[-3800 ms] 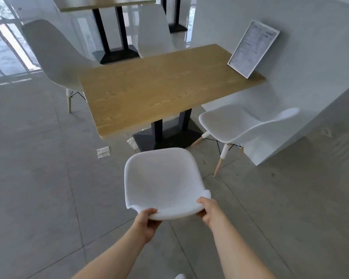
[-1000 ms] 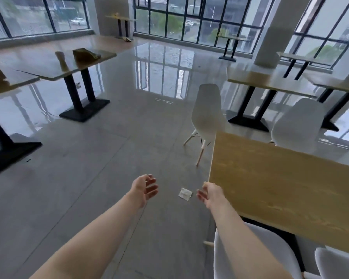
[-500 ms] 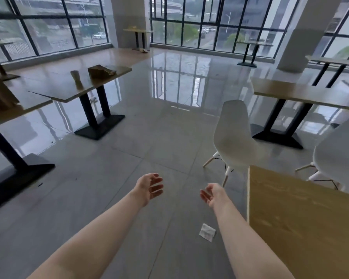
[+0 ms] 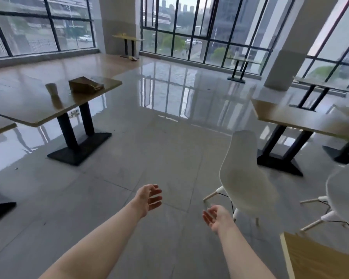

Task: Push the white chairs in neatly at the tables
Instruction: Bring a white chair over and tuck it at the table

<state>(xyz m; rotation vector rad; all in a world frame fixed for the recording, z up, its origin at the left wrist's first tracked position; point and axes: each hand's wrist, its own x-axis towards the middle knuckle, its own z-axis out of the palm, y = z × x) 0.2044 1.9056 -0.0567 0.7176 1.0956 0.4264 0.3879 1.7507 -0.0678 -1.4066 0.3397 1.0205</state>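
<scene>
White chair (image 4: 248,178) stands right of centre, just beyond the right hand (image 4: 215,217); left hand (image 4: 149,199) nearby — both hands empty, fingers loosely spread, touching nothing.

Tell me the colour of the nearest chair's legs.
Light wood with white tops, on the white chair; head view.

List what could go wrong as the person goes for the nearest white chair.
The chair stands turned side-on, away from the table corner, so a straight push could knock its splayed legs against the second chair close by. Both hands, left and right, are empty and apart from it. The glossy floor may let it slide too far.
</scene>
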